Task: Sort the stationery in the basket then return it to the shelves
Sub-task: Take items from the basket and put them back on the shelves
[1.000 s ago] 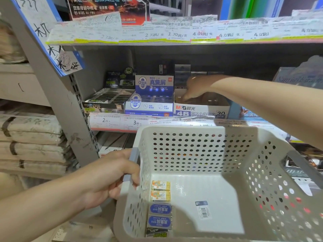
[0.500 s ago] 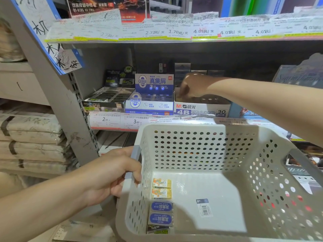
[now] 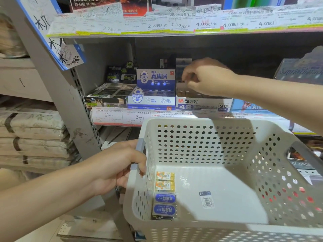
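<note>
Left hand fingers grip the basket handle; right hand fingers curled, empty.

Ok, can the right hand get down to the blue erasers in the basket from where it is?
Probably yes. The right hand is up over the 4B eraser box, and the basket is open-topped, with nothing lying over the blue erasers by its left wall.

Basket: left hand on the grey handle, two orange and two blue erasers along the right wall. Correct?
Not quite. In the head view the erasers lie along the left wall of the basket, not the right: two orange erasers and two blue erasers, just inside where the left hand holds the grey handle.
</note>
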Demonstrator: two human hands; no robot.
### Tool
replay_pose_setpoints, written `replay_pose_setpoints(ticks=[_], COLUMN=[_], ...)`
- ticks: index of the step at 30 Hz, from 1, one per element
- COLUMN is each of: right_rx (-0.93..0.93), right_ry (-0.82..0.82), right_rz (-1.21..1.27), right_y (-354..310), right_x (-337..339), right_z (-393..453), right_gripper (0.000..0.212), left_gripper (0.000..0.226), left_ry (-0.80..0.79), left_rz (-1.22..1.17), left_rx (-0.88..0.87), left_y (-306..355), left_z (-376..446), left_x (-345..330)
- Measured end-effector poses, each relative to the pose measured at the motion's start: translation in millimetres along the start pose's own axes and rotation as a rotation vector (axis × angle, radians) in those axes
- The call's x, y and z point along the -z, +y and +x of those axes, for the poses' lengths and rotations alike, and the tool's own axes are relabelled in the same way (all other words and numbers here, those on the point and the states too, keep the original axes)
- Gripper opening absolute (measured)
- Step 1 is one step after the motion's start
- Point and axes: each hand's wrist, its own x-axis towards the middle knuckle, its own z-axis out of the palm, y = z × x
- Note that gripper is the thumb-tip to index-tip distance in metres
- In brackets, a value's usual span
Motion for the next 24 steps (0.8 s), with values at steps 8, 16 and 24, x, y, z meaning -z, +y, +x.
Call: replay_pose_setpoints(ticks=[8, 16, 24], right_rx=[0.259, 0.343, 0.354], right_ry=[-0.180, -0.688, -0.695], right_rz=[0.097, -0.007, -0.050], right_y=[-53.2, -73.0, -83.8], right_x=[-19.1, -103.6, -137.4], right_z=[-83.6, -91.7, -92.2], right_gripper=[0.015, 0.025, 0.041], left_gripper=[0.041, 0.043, 0.043], left_ry=[-0.018, 0.022, 0.070], left_rz=[-0.005, 0.003, -0.023], left_rx=[0.001, 0.007, -0.002], left_y=[3.0, 6.1, 7.2], left_z=[0.2, -0.2, -3.3], left_x=[-1.9, -8.2, -12.9])
